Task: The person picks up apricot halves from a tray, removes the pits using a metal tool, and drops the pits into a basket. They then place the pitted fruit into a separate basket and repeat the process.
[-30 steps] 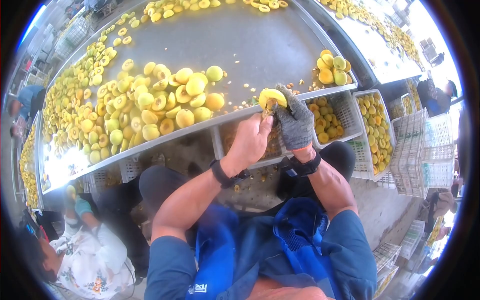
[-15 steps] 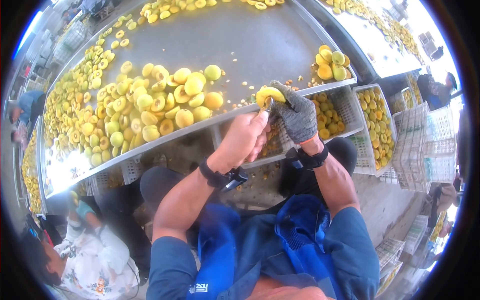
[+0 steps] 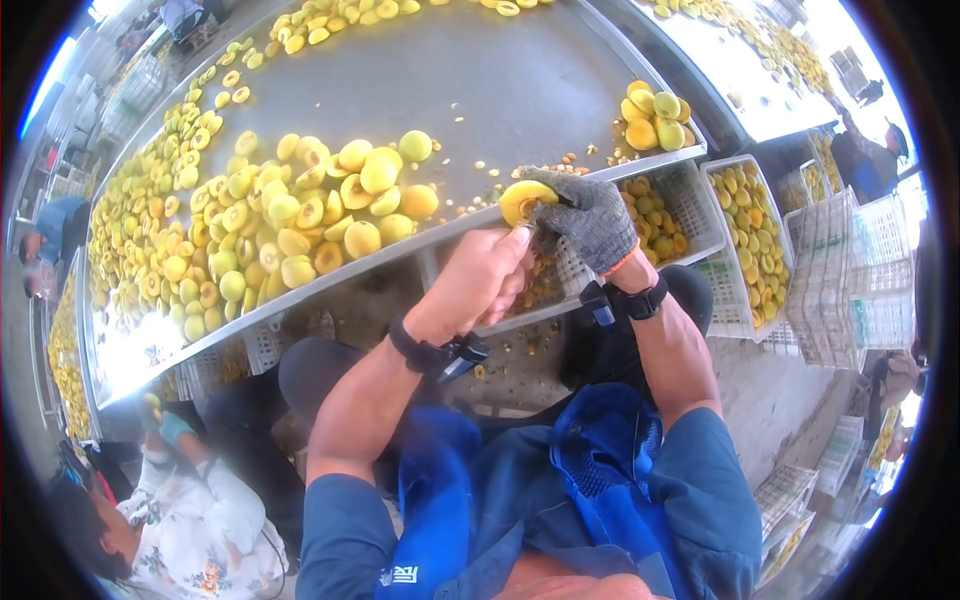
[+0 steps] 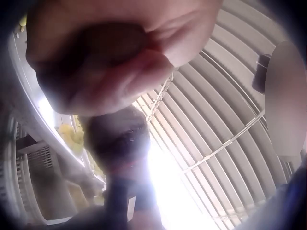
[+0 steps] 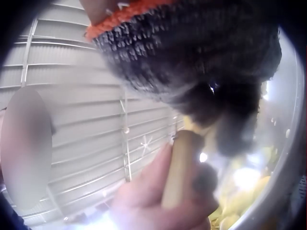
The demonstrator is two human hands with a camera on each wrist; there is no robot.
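My bare left hand [image 3: 480, 280] grips a tool by its pale wooden handle [image 5: 178, 167]; the tool's working end is hidden at the fruit. Dark grey knit covers my right hand [image 3: 592, 222], which has an orange cuff. Its fingers and thumb hold a yellow apricot [image 3: 522, 203] just over the table's front edge, a cut face partly showing. Both hands meet at the fruit, the left thumb right at its lower side. In the left wrist view the curled left hand [image 4: 120, 57] fills the top.
A metal-topped table [image 3: 400, 80] bears a large heap of whole and halved apricots [image 3: 270, 220], a small pile [image 3: 657, 120] at right, and scattered pits. Crates of fruit [image 3: 745, 240] stand below and right, beside stacked white crates [image 3: 825, 290]. Another person [image 3: 190, 510] sits at lower left.
The apricot has turned in the right hand, with more of its cut face in view now, and has shifted slightly left. The left hand has moved slightly down and left, with its wrist rolled.
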